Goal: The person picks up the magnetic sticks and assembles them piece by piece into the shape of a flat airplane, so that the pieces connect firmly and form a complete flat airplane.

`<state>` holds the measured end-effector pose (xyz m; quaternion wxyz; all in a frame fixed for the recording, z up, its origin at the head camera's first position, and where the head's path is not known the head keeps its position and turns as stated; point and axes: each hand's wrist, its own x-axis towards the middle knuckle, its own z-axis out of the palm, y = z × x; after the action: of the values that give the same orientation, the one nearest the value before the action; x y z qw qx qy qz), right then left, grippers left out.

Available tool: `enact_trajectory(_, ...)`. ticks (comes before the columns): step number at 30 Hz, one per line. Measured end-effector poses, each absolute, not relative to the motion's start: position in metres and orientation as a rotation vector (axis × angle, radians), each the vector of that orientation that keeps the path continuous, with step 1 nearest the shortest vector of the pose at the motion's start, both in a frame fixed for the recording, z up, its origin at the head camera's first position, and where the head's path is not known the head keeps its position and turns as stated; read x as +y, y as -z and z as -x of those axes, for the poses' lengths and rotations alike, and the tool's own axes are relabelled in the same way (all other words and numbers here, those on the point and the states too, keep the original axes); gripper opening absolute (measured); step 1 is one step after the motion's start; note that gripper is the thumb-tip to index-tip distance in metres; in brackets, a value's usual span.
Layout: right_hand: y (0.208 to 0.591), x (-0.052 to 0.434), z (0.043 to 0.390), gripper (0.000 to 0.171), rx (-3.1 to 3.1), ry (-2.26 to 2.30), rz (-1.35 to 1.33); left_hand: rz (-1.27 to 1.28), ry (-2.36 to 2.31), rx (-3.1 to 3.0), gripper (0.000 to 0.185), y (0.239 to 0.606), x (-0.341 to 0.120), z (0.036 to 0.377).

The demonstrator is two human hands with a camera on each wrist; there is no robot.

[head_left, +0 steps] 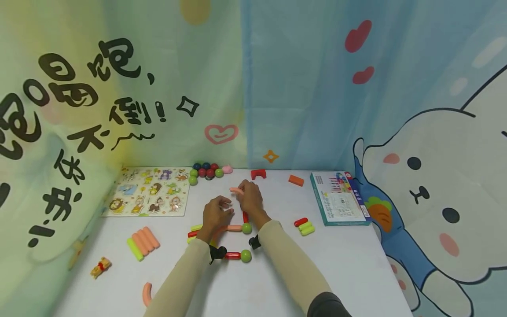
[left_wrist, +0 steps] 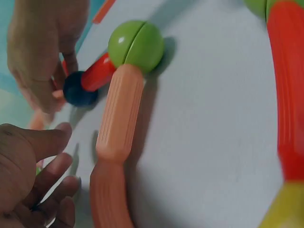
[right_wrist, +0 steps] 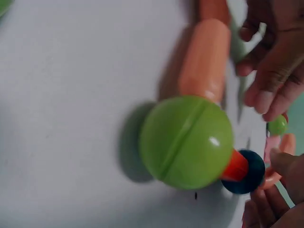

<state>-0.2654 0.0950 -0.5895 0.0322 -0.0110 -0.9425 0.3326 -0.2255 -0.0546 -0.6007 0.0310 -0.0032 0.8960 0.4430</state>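
Observation:
Between the thumb and fingers of my right hand (head_left: 251,199) is a peach curved rod (head_left: 236,190), close beside a dark blue ball (left_wrist: 78,89). A short red rod (left_wrist: 99,73) joins that ball to a green ball (head_left: 247,228), from which a straight peach rod (head_left: 234,228) runs left to another curved peach piece (left_wrist: 110,194). My left hand (head_left: 215,218) hovers beside this chain, fingers loosely bent and holding nothing. Nearer me, a second green ball (head_left: 246,256) sits on the end of a red rod (head_left: 232,255); the left wrist view shows a yellow piece (left_wrist: 284,204) attached beyond it.
A picture board (head_left: 150,193) lies back left, with several coloured balls (head_left: 206,171) beside it. At right are a box (head_left: 339,198) and short rods (head_left: 305,226). Peach and green rods (head_left: 143,243), a bear figure (head_left: 101,267) and a curved peach rod (head_left: 147,294) lie left.

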Motion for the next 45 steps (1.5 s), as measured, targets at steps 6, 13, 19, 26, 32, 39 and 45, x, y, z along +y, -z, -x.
enact_trajectory(6,0.589,0.114,0.267,0.023,-2.696,-1.187,0.154,0.005,-1.407,2.694,0.029,0.601,-0.038,0.229)
enact_trajectory(13,0.595,0.144,0.251,0.029,-2.812,-1.090,0.090,-0.026,-1.331,2.700,0.031,0.606,-0.021,0.234)
enact_trajectory(19,0.595,0.161,0.240,0.015,-2.879,-1.097,-0.096,-0.013,-1.252,2.724,0.029,0.606,-0.016,0.236)
enact_trajectory(26,0.596,0.159,0.239,0.018,-2.921,-1.077,-0.151,0.008,-1.246,2.704,0.029,0.603,-0.013,0.235)
enact_trajectory(32,0.593,0.153,0.240,0.019,-2.977,-1.000,-0.112,0.023,-1.232,2.697,0.030,0.604,-0.012,0.234)
enact_trajectory(39,0.598,0.153,0.242,0.023,-2.945,-1.007,-0.153,-0.042,-1.203,2.726,0.031,0.602,-0.014,0.231)
enact_trajectory(45,0.603,0.157,0.241,0.028,-2.914,-1.145,-0.092,-0.057,-1.176,2.726,0.032,0.603,-0.015,0.232)
